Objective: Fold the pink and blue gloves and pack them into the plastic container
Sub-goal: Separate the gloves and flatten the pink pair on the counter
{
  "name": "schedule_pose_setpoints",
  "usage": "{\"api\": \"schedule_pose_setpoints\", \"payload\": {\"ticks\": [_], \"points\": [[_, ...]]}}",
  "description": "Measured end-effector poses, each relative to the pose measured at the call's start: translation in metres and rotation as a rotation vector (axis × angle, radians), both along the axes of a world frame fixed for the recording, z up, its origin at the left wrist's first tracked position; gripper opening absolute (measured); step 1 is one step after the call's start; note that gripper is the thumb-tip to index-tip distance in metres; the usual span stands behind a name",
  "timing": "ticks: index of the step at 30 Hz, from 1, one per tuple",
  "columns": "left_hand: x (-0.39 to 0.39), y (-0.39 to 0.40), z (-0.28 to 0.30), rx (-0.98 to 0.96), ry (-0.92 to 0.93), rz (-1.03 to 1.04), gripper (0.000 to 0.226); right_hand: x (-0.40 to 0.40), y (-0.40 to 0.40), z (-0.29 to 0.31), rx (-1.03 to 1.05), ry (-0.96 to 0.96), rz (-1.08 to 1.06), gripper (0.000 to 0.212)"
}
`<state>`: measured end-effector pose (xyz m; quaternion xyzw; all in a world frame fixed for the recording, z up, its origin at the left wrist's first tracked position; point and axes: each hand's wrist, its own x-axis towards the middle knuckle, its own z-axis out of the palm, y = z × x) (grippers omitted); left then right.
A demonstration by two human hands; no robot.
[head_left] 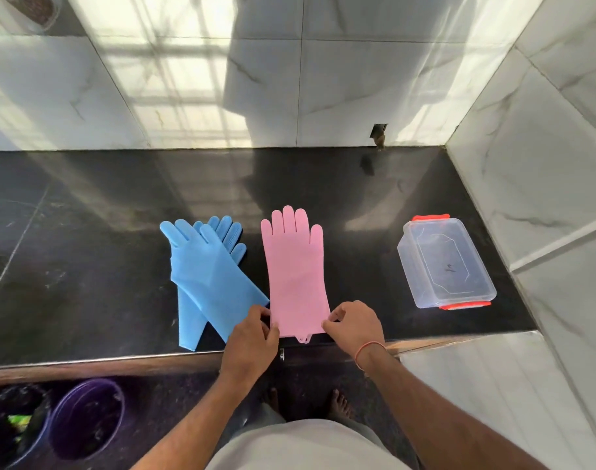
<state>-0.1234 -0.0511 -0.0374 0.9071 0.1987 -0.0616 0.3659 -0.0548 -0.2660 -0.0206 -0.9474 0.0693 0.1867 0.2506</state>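
A pink glove point(294, 269) lies flat on the black counter point(86, 232), fingers pointing away from me. My left hand point(252, 337) pinches the left corner of its cuff. My right hand point(354, 325) pinches the right corner. To the left of it, two blue gloves point(208, 276) lie crossed one over the other, untouched. A clear plastic container point(445, 262) with red clips stands open at the right of the counter, with nothing inside.
White marble walls close the counter at the back and right. The counter's front edge point(120, 359) runs just below the cuffs. On the floor at lower left stand a purple bucket point(86, 418) and a dark bin point(15, 422).
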Motion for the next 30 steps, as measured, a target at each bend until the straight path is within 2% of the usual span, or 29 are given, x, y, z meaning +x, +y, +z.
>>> {"api": "schedule_pose_setpoints", "payload": {"ticks": [7, 16, 17, 20, 22, 25, 30], "points": [[0.001, -0.006, -0.003, -0.018, 0.049, 0.101, 0.020, 0.005, 0.001, 0.006, 0.006, 0.050, 0.019, 0.008], [0.002, -0.017, 0.002, 0.074, 0.095, 0.090, 0.024, 0.010, -0.009, 0.005, 0.075, 0.136, -0.016, 0.008], [0.002, -0.016, 0.002, 0.077, 0.106, 0.083, 0.025, 0.010, -0.010, 0.004, 0.077, 0.136, -0.009, 0.010], [0.004, -0.014, 0.003, 0.133, 0.179, 0.032, 0.035, 0.009, -0.012, 0.002, 0.084, 0.131, 0.023, 0.034], [0.008, -0.013, 0.003, 0.162, 0.235, -0.016, 0.030, 0.010, -0.010, 0.003, 0.104, 0.135, 0.040, 0.043], [0.008, -0.012, 0.004, 0.087, 0.246, -0.031, 0.021, 0.009, -0.009, 0.002, 0.199, 0.149, 0.051, 0.039], [-0.009, -0.013, 0.009, -0.061, 0.095, 0.018, 0.019, 0.003, -0.023, 0.003, 0.406, 0.192, 0.038, 0.033]]}}
